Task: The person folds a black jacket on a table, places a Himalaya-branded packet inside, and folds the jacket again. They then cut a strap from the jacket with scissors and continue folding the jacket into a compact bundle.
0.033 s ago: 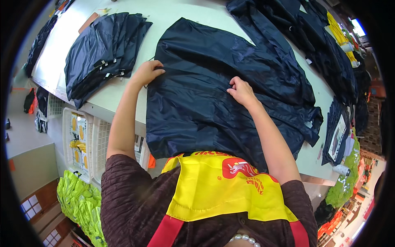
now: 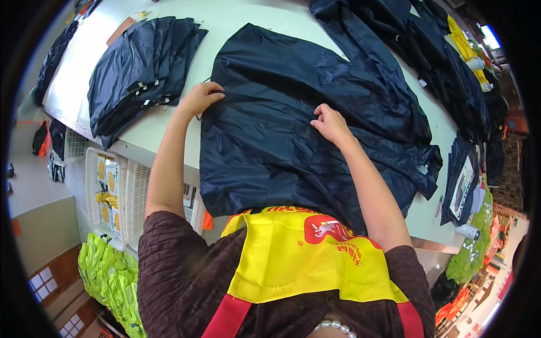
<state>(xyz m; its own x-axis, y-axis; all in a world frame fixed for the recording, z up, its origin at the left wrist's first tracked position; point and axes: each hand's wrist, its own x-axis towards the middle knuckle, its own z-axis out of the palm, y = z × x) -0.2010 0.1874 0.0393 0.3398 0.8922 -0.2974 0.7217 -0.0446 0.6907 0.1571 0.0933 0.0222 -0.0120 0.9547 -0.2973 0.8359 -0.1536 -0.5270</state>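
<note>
Both our bare forearms reach forward from the lower edge, well apart. Our left hand (image 2: pixel 200 98) lies farther out, wrist bent inward, fingers curled in a pinch. Our right hand (image 2: pixel 331 124) sits nearer, knuckles up, fingertips tucked under and pinched.

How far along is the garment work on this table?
Done, it seems: a fanned stack of folded dark pieces at the left. In hand: the navy garment lies spread; left hand at its edge, right hand pinching the middle. Left: a heap of dark garments at the right.
</note>
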